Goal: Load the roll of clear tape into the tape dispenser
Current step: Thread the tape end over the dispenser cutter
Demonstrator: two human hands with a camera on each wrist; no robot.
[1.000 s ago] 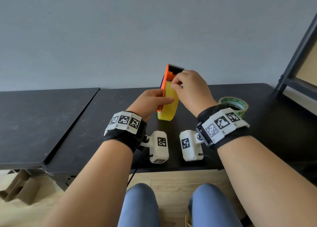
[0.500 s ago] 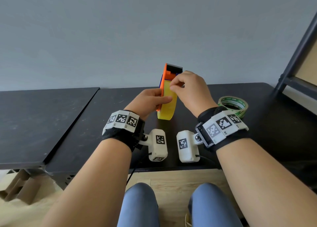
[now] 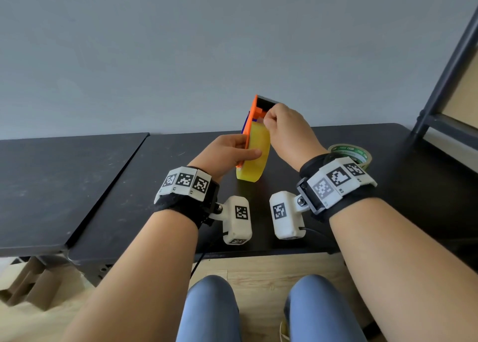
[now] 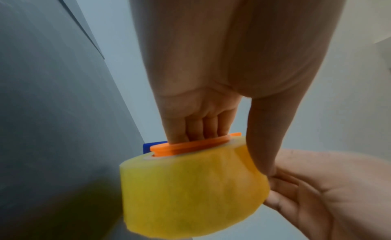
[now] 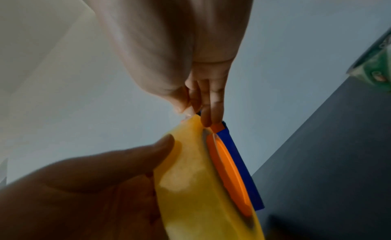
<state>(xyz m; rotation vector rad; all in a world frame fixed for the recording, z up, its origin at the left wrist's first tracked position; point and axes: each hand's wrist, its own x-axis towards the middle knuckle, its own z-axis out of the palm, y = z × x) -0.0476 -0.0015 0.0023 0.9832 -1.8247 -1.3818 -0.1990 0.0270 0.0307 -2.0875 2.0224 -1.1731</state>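
Note:
An orange tape dispenser (image 3: 254, 114) with a toothed black blade at its top is held upright above the black table (image 3: 165, 176). A yellowish roll of clear tape (image 3: 254, 158) sits on its orange hub (image 4: 190, 147). My left hand (image 3: 232, 151) grips the dispenser and roll, thumb across the roll's face, fingers behind the frame. My right hand (image 3: 282, 129) pinches the tape's loose end (image 5: 187, 115) at the top of the roll, just below the blade. A blue part (image 5: 239, 166) lies behind the orange frame.
A second tape roll with a green-printed core (image 3: 351, 155) lies flat on the table behind my right wrist. A dark shelf frame (image 3: 445, 78) rises at the right. A second black table (image 3: 51, 186) adjoins on the left. Cardboard (image 3: 28, 287) lies on the floor below.
My right hand's pinch has climbed from the roll's upper edge toward the dispenser's blade. The left hand keeps the same grip, and the dispenser has shifted slightly.

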